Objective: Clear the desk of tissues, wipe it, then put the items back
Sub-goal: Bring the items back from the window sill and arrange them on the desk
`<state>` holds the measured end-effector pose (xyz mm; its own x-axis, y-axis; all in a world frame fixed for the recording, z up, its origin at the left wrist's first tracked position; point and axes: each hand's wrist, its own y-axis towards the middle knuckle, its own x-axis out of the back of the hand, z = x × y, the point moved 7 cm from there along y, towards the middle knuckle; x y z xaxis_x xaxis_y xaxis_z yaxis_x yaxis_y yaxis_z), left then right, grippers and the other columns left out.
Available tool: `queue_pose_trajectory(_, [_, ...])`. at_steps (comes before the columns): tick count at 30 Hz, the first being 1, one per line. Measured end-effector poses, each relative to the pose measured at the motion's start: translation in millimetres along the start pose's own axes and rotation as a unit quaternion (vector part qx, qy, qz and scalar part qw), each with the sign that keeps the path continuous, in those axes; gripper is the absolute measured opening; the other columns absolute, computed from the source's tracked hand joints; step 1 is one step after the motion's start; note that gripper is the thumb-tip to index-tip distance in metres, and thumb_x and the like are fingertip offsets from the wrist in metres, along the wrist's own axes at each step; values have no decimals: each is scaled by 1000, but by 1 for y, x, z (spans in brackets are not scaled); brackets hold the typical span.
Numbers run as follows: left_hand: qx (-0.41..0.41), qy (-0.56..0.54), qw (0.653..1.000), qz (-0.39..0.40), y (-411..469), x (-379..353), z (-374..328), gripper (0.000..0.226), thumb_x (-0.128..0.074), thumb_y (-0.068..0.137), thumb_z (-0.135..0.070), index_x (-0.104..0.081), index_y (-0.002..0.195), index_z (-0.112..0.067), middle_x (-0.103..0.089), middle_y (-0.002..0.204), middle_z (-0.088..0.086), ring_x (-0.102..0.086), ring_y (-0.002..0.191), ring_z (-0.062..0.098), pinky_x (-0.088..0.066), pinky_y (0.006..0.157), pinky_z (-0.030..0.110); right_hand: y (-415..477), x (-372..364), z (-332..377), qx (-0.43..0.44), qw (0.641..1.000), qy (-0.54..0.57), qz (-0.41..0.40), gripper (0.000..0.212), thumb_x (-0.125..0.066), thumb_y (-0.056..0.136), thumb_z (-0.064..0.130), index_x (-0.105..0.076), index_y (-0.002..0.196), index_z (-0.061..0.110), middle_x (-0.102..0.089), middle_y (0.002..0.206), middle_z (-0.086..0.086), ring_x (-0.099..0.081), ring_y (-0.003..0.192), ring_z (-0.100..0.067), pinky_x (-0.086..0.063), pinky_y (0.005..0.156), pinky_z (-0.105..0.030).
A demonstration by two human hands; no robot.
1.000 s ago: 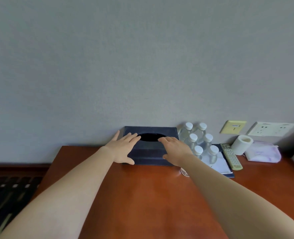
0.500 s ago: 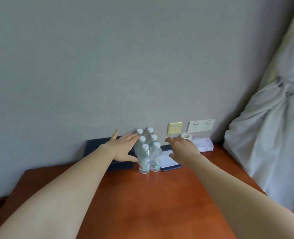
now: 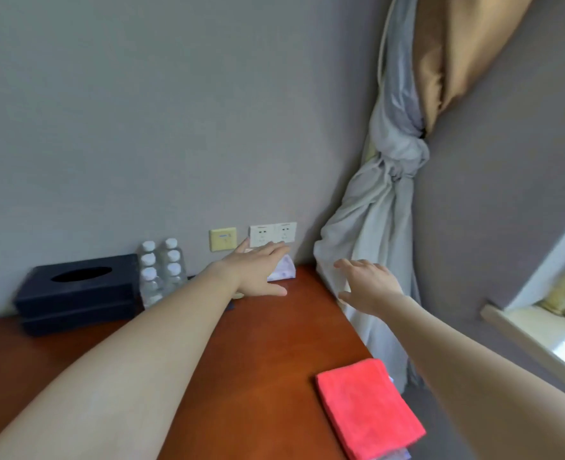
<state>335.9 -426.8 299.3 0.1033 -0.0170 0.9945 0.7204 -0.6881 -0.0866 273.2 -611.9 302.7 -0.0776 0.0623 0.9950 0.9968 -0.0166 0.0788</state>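
Danger lies mostly at the far right corner of the desk (image 3: 257,360). The left hand (image 3: 261,270), fingers straight and holding nothing, stretches over the soft tissue pack (image 3: 284,272) that lies against the wall under the sockets (image 3: 272,234). A hasty grab could push the pack off the right edge, towards the curtain (image 3: 374,227). The forearm also passes just beside the water bottles (image 3: 161,273), which may topple. The right hand (image 3: 367,287) hovers empty, fingers spread, at the right edge. A red cloth (image 3: 367,413) lies near right. No writing is readable; the bottle labels are blurred.
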Motion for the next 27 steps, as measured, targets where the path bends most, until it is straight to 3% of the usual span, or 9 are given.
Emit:
queue_pose_trajectory(7, [-97, 16, 995, 12, 61, 6, -132, 94, -53, 93, -58, 4, 158, -21, 5, 166, -3, -5, 152, 13, 6, 122, 47, -74, 7, -124, -98, 995, -25, -7, 65, -60, 89, 41, -32, 146, 25, -51, 140, 2, -41, 134, -21, -32, 107, -37])
queue_pose_trajectory(13, [-215, 37, 976, 9, 110, 9, -254, 95, -52, 92, -60, 5, 157, -22, 5, 166, -5, -4, 152, 11, 2, 122, 46, -166, 11, -225, -225, 973, -43, 6, 54, -59, 87, 36, -40, 136, 23, -55, 134, 1, -46, 128, -21, -34, 101, -34])
queue_pose_trajectory(20, [-366, 45, 929, 19, 132, 10, -407, 92, -50, 94, -59, 6, 157, -22, 6, 165, -9, -3, 151, 9, 5, 122, 47, -294, 30, -301, -381, 922, -69, -2, 60, -57, 90, 40, -34, 144, 26, -51, 141, 3, -39, 136, -20, -32, 107, -36])
queue_pose_trajectory(27, [-513, 79, 854, 19, 105, 1, -549, 92, -49, 94, -61, 6, 158, -25, 5, 165, -9, -5, 152, 13, 5, 123, 46, -420, 46, -319, -527, 844, -98, 2, 53, -57, 91, 41, -41, 136, 20, -56, 135, -5, -48, 127, -25, -39, 100, -38])
